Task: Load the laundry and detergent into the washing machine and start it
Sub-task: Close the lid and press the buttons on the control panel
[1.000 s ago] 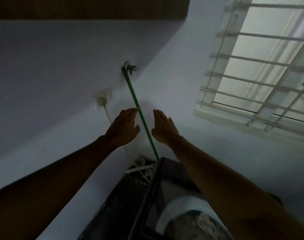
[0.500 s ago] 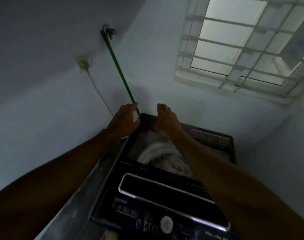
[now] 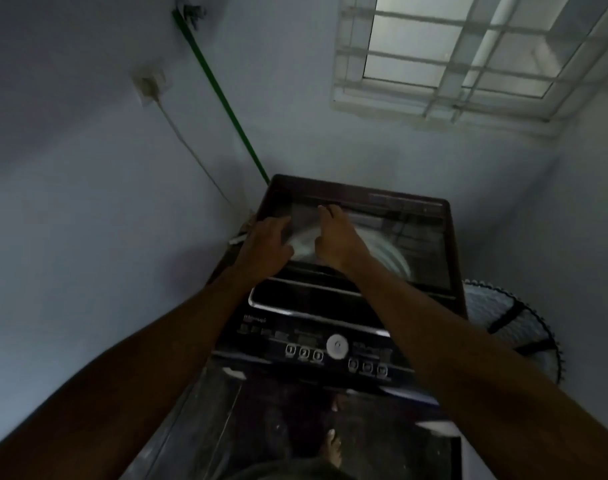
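dim corner: both flat hands, left hand and right hand, press washer lid.

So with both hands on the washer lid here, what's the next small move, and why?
Probably lift both hands off and reach for the round button: the left hand and right hand press flat on the glass lid, which looks down over the drum.
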Motion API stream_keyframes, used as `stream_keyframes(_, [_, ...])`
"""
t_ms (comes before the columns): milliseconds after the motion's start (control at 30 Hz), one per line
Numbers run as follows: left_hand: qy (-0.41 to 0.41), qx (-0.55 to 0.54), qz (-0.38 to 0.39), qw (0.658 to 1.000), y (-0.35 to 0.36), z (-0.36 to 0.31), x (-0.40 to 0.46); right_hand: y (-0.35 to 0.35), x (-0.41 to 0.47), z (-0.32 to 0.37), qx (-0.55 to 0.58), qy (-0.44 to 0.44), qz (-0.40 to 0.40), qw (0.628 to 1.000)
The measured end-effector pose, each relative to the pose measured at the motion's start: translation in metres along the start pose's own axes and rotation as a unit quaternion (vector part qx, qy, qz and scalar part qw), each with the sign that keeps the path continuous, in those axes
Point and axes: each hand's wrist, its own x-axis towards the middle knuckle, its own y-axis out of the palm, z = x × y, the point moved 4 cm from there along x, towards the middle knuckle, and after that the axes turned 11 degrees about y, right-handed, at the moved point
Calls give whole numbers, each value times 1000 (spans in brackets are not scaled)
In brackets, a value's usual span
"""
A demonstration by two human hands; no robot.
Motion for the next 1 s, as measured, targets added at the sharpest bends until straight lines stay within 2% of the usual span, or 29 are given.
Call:
stream_keyframes(167, [28,-2,19,999,7,0,-31,28,-42,10,-27,20,2,999])
stream_keyframes(300, [83,-17,33,996,19,5,-67,49,-79,29,-77,21,-21,997])
stream_keyframes(433, [116,-29,72,990,36,16,-105,74,-122,37,-64,58,-8,996])
stream_keyframes(600, [138,-36,87,986,54,19,-154,110,-180,35,-26,121,17,992])
stream_keyframes(767, [183,14,111,977,67,19,-166,129,-219,31,-45,160,20,986])
stream_keyframes(1000, [160,108,115,974,75,12,-164,143,-237,27,-70,188,60,978])
